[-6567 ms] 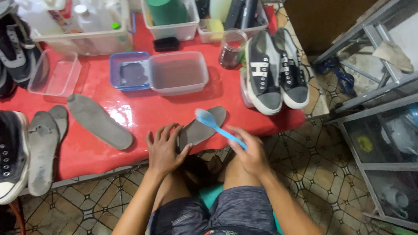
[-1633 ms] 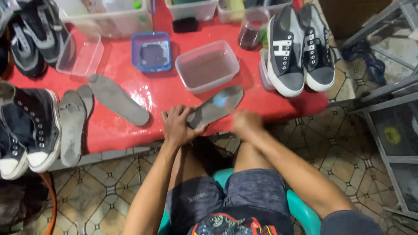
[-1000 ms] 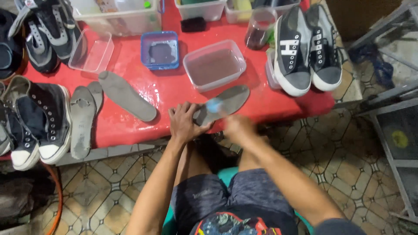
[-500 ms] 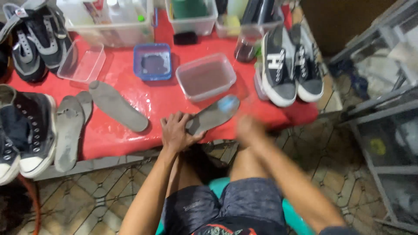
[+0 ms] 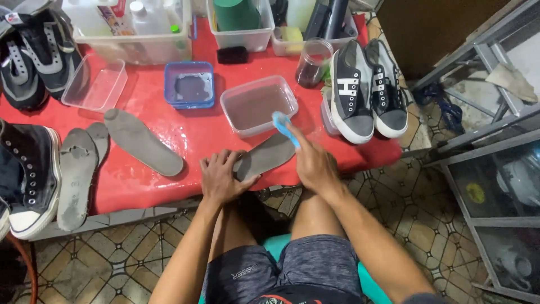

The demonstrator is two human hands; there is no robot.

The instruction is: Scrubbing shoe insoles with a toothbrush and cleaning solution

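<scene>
Scrubbing is the step in hand: a grey insole [image 5: 269, 156] lies flat at the near edge of the red tabletop [image 5: 185, 135], toe end pointing away toward the tub.

Left hand [image 5: 222, 179]: fingers spread wide and pressed flat on the heel end of the insole, pinning it to the tabletop. It holds nothing else.

Right hand [image 5: 313, 163]: closed around the handle of a blue brush [image 5: 283, 127]. The brush head is raised over the toe end of the insole, just beside the near rim of the tub. Whether the bristles touch the insole cannot be told.

Just beyond the insole stands a clear tub [image 5: 257, 104] of murky water. To its left is a blue tub [image 5: 190, 85], and further left an empty clear tray [image 5: 95, 83]. A second insole [image 5: 142, 141] lies loose on the wet tabletop to the left, with two more [image 5: 79, 169] beside a black high-top shoe [image 5: 25, 174] at the left edge. A pair of grey sneakers [image 5: 368, 90] stands to the right of the tub, toes toward the person.

At the far side sit bins of bottles [image 5: 135, 28] and a jar [image 5: 313, 62].

Judged next move: the brush, being so near the tub, either takes water or returns to the insole. The left hand must keep firm downward pressure, since the wet surface will likely let the insole slide.
</scene>
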